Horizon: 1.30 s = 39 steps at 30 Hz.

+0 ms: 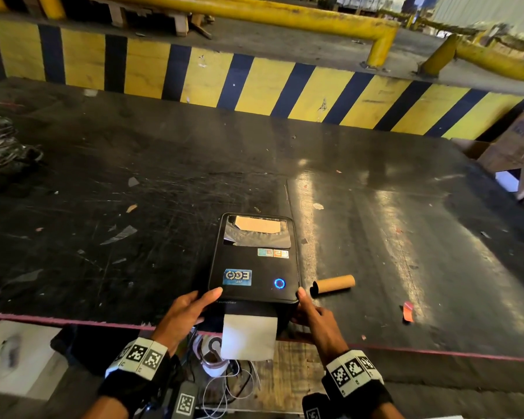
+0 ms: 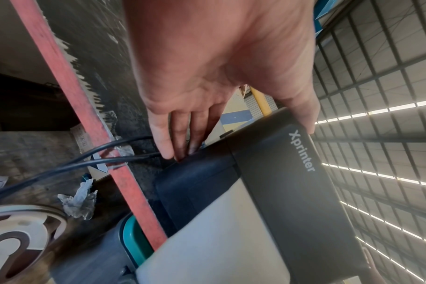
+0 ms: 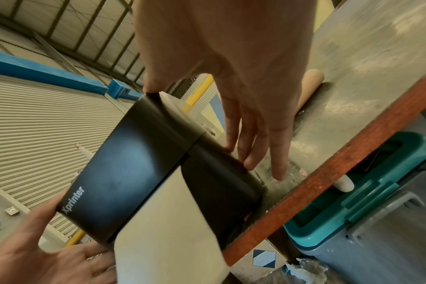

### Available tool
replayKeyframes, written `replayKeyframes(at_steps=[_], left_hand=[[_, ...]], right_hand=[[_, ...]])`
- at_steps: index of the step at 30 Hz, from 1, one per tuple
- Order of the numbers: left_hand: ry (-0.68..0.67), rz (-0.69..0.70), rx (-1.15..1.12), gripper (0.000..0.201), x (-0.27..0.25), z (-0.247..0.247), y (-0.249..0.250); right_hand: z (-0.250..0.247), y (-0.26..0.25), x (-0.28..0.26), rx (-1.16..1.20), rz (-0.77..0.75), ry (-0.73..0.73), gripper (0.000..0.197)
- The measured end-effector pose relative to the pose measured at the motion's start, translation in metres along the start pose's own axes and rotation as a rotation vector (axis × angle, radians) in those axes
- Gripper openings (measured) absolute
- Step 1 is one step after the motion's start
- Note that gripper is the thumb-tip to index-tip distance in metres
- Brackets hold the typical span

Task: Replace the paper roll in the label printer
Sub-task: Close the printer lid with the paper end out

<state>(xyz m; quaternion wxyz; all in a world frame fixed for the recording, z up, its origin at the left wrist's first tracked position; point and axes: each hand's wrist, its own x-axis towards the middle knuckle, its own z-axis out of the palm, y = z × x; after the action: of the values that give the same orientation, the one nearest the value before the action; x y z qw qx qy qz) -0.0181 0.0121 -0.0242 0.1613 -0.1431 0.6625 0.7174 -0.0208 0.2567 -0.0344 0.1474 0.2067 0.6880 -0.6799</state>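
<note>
While paper (image 1: 248, 337) hangs out, both hands flank the printer (image 1: 254, 264).

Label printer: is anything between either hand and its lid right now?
Nothing visible. The left hand and right hand already touch the label printer at its front corners, thumbs on the lid edge. The empty cardboard core lies clear to the right; paper hangs from the slot between the hands.
</note>
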Motion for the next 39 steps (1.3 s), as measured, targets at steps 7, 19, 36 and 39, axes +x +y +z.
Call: replayKeyframes(at_steps=[7, 19, 36, 39], left_hand=[[0.007, 0.004, 0.010, 0.107, -0.0004, 0.0000, 0.0000], [0.010, -0.014, 0.021, 0.097, 0.0012, -0.0010, -0.0006], [-0.004, -0.002, 0.033, 0.100, 0.0021, -0.0037, -0.0012], [-0.007, 0.006, 0.032, 0.099, 0.0035, -0.0033, -0.0023]], right_hand=[[-0.0013, 0.0009, 0.0007, -0.010, 0.017, -0.013, 0.033], [-0.0019, 0.0025, 0.0047, -0.037, 0.023, 0.021, 0.038], [-0.0019, 0.0023, 0.0038, -0.041, 0.018, 0.012, 0.063], [-0.0012, 0.0024, 0.0043, -0.035, 0.018, 0.013, 0.043]])
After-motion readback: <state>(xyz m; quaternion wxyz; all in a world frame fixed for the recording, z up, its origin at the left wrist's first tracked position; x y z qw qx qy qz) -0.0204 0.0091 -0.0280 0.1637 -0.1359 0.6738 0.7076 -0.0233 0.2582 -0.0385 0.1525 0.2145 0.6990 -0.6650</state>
